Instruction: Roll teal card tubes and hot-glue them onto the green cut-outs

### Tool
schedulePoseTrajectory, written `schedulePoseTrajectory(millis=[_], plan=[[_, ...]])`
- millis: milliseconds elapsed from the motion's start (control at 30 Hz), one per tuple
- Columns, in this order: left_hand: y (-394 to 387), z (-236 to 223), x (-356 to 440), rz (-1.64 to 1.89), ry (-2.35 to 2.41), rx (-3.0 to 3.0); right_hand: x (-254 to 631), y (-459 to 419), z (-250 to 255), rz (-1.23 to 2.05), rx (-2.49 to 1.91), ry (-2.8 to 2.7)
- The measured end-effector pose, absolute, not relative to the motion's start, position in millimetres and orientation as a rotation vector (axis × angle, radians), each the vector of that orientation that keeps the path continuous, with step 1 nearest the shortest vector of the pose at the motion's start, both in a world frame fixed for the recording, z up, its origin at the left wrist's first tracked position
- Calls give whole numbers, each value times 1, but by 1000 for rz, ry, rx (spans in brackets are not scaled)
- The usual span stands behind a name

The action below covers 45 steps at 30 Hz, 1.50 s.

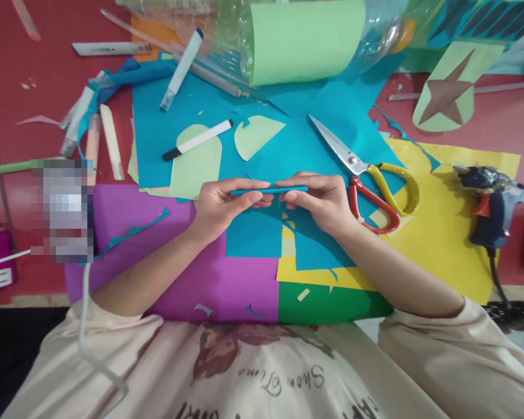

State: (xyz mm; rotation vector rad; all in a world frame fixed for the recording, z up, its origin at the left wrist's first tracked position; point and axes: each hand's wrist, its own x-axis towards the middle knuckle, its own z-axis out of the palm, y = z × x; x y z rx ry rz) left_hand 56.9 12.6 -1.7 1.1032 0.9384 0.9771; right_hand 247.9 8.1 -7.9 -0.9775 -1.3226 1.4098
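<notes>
Red tabletop is overlaid with coloured sheets: a broad blue paper sheet beneath the hands, a purple sheet at the near left, a yellow sheet at the right and a dark green sheet along the near edge. Above the middle of these sheets, a narrow, stiff-looking blue strip is held level by both hands. Its left part is pinched between the thumb and fingers of the left hand, and its right part is gripped likewise by the right hand, with the fingertips brought close together near its middle; whether it is rolled or folded cannot be told. Just beside the right hand, metal scissors with one red and one yellow handle are left open, the blades pointed away from the body. Beyond the left hand, a white marker with a black cap is laid across a light green arch-shaped paper piece, beside which a smaller, notched light green cutout is seen. At the far side, a clear plastic bottle is wrapped in a light green paper band. Well to the right, a dark blue glue gun with an orange trigger is placed on the yellow sheet
</notes>
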Motion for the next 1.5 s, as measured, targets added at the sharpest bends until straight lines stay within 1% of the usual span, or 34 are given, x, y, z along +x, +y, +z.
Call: schedulePoseTrajectory(millis=[700, 1000, 1267, 1500], plan=[[14, -2, 58, 921, 1040, 1116, 247, 8, -9, 1295, -1012, -1406], [15, -2, 58, 952, 998, 1115, 247, 7, -7, 1198, -1037, -1454], [15, -2, 58, 959, 976, 1119, 248, 7, -8, 1199, -1033, -1483], [14, -2, 58, 904, 1064, 1132, 247, 7, -6, 1211, -1046, -1465]])
